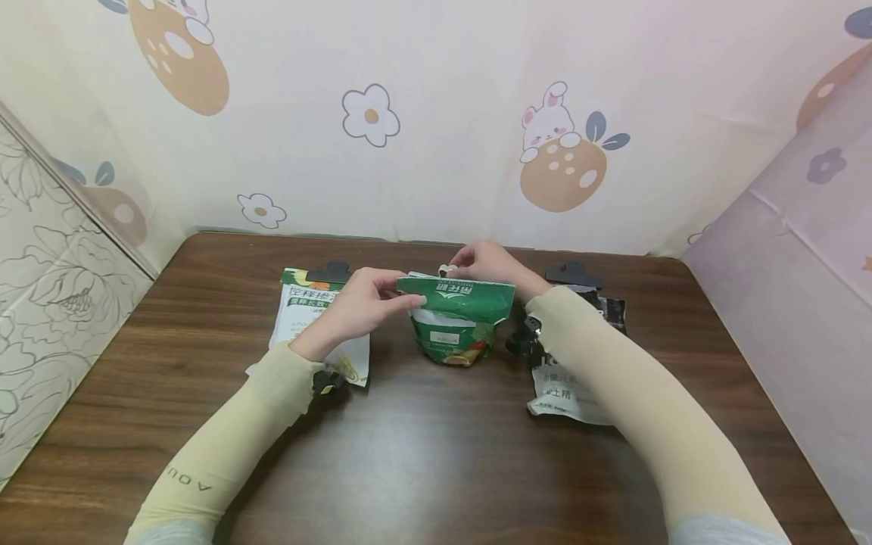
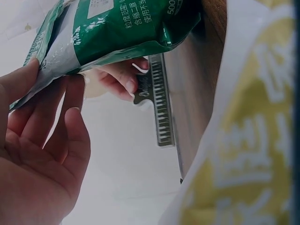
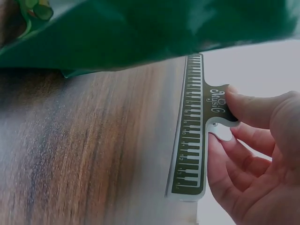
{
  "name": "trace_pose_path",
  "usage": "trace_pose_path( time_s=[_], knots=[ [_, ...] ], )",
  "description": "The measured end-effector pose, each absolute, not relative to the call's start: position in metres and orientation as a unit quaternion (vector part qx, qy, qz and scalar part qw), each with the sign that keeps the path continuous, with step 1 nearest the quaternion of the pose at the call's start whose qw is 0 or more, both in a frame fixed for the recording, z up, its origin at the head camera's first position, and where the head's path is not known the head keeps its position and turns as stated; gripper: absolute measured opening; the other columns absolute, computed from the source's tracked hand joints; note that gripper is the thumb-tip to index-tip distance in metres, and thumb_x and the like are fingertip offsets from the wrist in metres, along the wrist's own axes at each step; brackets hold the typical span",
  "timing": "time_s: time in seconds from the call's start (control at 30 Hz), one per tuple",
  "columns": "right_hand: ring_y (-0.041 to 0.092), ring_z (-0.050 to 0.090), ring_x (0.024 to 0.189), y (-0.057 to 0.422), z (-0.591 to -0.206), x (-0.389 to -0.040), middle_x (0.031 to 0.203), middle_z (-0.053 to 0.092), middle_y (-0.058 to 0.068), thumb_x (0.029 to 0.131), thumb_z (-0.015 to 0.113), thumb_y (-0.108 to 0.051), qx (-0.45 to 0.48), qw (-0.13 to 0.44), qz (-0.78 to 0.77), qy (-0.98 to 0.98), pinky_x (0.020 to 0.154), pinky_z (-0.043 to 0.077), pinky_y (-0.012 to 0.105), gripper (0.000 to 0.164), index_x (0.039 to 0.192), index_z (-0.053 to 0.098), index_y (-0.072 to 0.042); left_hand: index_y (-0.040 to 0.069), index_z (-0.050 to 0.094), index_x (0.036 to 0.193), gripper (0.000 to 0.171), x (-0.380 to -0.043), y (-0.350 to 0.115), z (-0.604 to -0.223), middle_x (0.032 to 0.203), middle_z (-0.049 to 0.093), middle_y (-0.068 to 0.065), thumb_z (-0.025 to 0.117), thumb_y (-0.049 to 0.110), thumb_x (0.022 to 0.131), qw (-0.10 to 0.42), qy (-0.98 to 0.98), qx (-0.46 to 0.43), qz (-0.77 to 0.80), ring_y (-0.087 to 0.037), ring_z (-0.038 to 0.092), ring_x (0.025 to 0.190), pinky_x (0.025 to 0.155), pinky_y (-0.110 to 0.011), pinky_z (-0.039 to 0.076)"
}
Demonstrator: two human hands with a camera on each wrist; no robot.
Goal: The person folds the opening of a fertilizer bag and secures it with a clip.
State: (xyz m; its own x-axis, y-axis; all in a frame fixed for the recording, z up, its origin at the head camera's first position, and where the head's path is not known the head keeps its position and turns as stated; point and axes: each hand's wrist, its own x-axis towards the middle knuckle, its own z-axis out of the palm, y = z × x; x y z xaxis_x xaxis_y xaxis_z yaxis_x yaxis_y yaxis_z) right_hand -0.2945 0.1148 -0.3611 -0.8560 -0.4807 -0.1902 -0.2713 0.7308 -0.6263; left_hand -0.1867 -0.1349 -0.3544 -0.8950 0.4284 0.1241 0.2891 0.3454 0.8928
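A green bag (image 1: 470,301) stands upright on the table with its top folded over towards me. My left hand (image 1: 368,304) pinches the left end of that fold, thumb in front and fingers behind. Behind the bag my right hand (image 1: 492,266) grips the handles of a long flat clip (image 3: 190,136), thumb on one side and fingers on the other. Piano keys and the word "Music" are printed on this clip. In the left wrist view the clip (image 2: 161,105) sits past the bag's lower edge, apart from the fold. The head view mostly hides it.
To the left lies a white and green bag (image 1: 300,312) with a black clip (image 1: 330,272) across its top. At the right, partly under my forearm, is a black and white bag (image 1: 568,393) with another black clip (image 1: 574,274). A patterned curtain (image 1: 443,174) hangs behind the table.
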Motion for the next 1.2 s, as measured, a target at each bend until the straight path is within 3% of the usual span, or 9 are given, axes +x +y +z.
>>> trace_pose_path(
  time_s=[0.2, 0.4, 0.7, 0.87, 1.03, 1.2],
  knots=[
    [0.028, 0.061, 0.098, 0.123, -0.347, -0.285, 0.104, 0.070, 0.013, 0.094, 0.070, -0.021, -0.219, 0.145, -0.295, 0.919, 0.089, 0.048, 0.046, 0.027, 0.113, 0.072, -0.002, 0.015, 0.075, 0.109, 0.023, -0.186, -0.134, -0.355, 0.101, 0.073, 0.002, 0.072, 0.031, 0.093, 0.083, 0.821, 0.220, 0.520, -0.015, 0.069, 0.092, 0.082, -0.040, 0.053],
    [0.027, 0.062, 0.094, 0.134, -0.335, -0.275, 0.102, 0.071, 0.011, 0.094, 0.071, -0.020, -0.223, 0.117, -0.303, 0.919, 0.084, 0.049, 0.046, 0.022, 0.107, 0.073, -0.003, 0.014, 0.076, 0.104, 0.022, -0.185, -0.134, -0.355, 0.098, 0.074, 0.002, 0.072, 0.033, 0.093, 0.078, 0.825, 0.214, 0.517, -0.014, 0.069, 0.090, 0.080, -0.039, 0.052],
    [0.023, 0.060, 0.088, 0.148, -0.309, -0.264, 0.093, 0.071, 0.006, 0.092, 0.073, -0.019, -0.202, 0.074, -0.348, 0.912, 0.078, 0.046, 0.039, 0.011, 0.096, 0.077, -0.009, 0.011, 0.076, 0.103, 0.018, -0.184, -0.132, -0.353, 0.098, 0.074, 0.000, 0.071, 0.027, 0.094, 0.084, 0.827, 0.204, 0.517, -0.031, 0.066, 0.090, 0.072, -0.036, 0.044],
    [0.022, 0.059, 0.081, 0.149, -0.286, -0.252, 0.087, 0.070, 0.004, 0.090, 0.075, -0.018, -0.217, 0.044, -0.344, 0.913, 0.073, 0.045, 0.037, 0.008, 0.092, 0.078, -0.011, 0.010, 0.075, 0.104, 0.019, -0.183, -0.131, -0.351, 0.100, 0.073, -0.002, 0.071, 0.026, 0.095, 0.087, 0.830, 0.200, 0.513, -0.030, 0.066, 0.091, 0.072, -0.036, 0.045],
    [0.020, 0.056, 0.074, 0.144, -0.265, -0.239, 0.082, 0.070, 0.002, 0.089, 0.077, -0.018, -0.247, 0.010, -0.336, 0.909, 0.066, 0.042, 0.034, 0.005, 0.089, 0.079, -0.013, 0.011, 0.075, 0.107, 0.020, -0.183, -0.131, -0.353, 0.101, 0.073, -0.001, 0.071, 0.026, 0.094, 0.087, 0.830, 0.200, 0.514, -0.024, 0.068, 0.094, 0.078, -0.036, 0.048],
    [0.018, 0.055, 0.076, 0.135, -0.251, -0.226, 0.081, 0.070, -0.001, 0.086, 0.080, -0.016, -0.292, -0.027, -0.325, 0.899, 0.068, 0.041, 0.034, 0.005, 0.088, 0.079, -0.012, 0.013, 0.075, 0.109, 0.022, -0.185, -0.132, -0.355, 0.102, 0.074, 0.001, 0.072, 0.028, 0.094, 0.086, 0.827, 0.206, 0.516, -0.014, 0.069, 0.094, 0.083, -0.038, 0.052]
  ],
)
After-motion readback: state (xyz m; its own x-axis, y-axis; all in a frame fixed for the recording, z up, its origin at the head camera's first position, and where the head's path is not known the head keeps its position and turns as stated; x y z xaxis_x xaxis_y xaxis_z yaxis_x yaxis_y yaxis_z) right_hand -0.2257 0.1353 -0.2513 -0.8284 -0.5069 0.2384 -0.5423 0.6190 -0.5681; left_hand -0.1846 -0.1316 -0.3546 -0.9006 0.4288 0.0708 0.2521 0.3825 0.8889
